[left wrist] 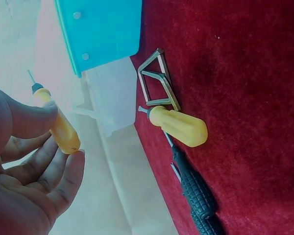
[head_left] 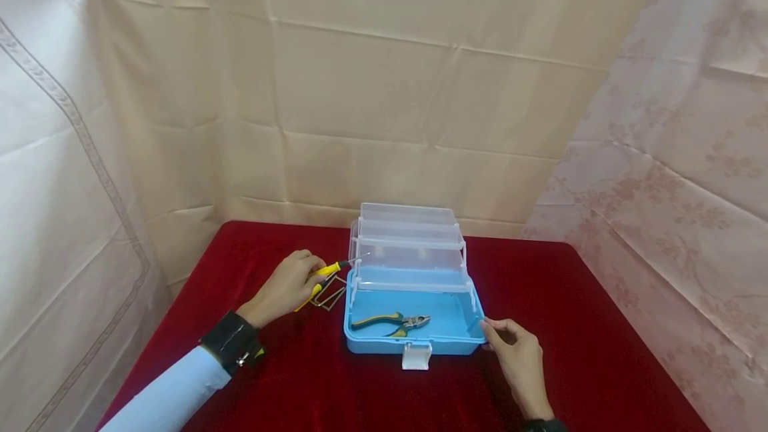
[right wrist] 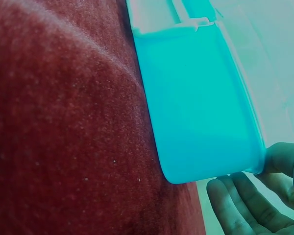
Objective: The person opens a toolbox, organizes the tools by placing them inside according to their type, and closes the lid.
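Observation:
My left hand (head_left: 287,289) pinches a small screwdriver (head_left: 330,269) with a yellow handle and dark collar, left of the light-blue toolbox (head_left: 384,348). In the left wrist view, the thumb and fingers hold the screwdriver (left wrist: 63,133) by its handle, its thin shaft pointing away. The toolbox stands with its clear tiered trays (head_left: 411,255) raised at the back. Inside lie pliers (head_left: 414,323) with yellow-and-dark handles. At the front right corner, my right hand (head_left: 521,359) grips the toolbox rim; the right wrist view has the thumb at the rim and fingers (right wrist: 255,200) against the outer wall.
On the red cloth (left wrist: 245,98) left of the toolbox lie L-shaped hex keys (left wrist: 161,81), a stubby yellow screwdriver (left wrist: 181,128) and black-handled tools (left wrist: 193,183). A white latch (head_left: 417,357) hangs at the toolbox front. Beige curtain (head_left: 360,99) stands behind the table.

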The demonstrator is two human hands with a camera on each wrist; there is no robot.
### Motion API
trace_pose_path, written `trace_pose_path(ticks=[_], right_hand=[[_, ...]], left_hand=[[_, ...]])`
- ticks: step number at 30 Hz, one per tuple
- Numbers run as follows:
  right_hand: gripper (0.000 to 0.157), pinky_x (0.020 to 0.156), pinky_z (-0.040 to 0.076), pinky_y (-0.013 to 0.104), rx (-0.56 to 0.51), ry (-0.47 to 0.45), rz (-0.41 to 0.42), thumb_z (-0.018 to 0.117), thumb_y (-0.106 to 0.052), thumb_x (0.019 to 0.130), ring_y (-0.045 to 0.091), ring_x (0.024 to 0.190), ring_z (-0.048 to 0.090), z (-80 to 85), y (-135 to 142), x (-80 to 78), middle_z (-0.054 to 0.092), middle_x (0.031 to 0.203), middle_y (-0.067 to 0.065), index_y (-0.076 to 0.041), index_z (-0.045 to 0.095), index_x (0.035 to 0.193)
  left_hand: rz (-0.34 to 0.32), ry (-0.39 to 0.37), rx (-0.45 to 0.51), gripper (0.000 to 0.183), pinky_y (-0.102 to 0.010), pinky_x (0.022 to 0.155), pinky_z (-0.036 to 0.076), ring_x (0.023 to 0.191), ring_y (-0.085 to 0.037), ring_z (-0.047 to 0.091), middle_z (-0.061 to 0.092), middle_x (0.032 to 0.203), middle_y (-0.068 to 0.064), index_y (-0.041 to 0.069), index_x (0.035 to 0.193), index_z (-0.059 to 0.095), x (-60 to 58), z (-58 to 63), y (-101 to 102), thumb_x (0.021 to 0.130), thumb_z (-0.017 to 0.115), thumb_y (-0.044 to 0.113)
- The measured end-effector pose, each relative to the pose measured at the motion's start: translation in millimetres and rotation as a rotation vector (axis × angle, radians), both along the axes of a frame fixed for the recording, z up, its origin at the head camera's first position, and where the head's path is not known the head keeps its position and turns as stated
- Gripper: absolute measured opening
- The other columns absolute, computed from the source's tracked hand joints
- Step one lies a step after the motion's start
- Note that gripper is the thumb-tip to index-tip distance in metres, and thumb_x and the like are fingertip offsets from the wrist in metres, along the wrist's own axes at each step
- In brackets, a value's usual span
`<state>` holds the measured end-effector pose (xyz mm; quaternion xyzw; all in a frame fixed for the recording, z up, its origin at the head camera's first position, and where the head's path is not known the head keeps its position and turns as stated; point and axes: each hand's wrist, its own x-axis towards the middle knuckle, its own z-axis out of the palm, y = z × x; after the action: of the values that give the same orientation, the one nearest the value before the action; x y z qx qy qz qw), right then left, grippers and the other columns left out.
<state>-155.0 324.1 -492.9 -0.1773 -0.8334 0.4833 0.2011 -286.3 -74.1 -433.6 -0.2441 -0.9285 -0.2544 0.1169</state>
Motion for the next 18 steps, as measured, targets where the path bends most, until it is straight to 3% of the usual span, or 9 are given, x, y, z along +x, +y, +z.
trace_pose_path(ticks=[18], right_hand=[[0.032, 0.071, 0.055, 0.033, -0.007, 0.012, -0.001, 0.073, -0.031, 0.087, 0.021, 0.082, 0.068, -0.8, 0.1, 0.0, 0.069, 0.110, 0.014, -0.005, 0.072, 0.106]], left_hand=[[-0.030, 0.053, -0.005, 0.024, -0.026, 0.073, 0.046, 0.083, -0.015, 0.049, 0.058, 0.093, 0.001, 0.009, 0.104, 0.071, 0.5, 0.3, 1.8, 0.084, 0.076, 0.021]])
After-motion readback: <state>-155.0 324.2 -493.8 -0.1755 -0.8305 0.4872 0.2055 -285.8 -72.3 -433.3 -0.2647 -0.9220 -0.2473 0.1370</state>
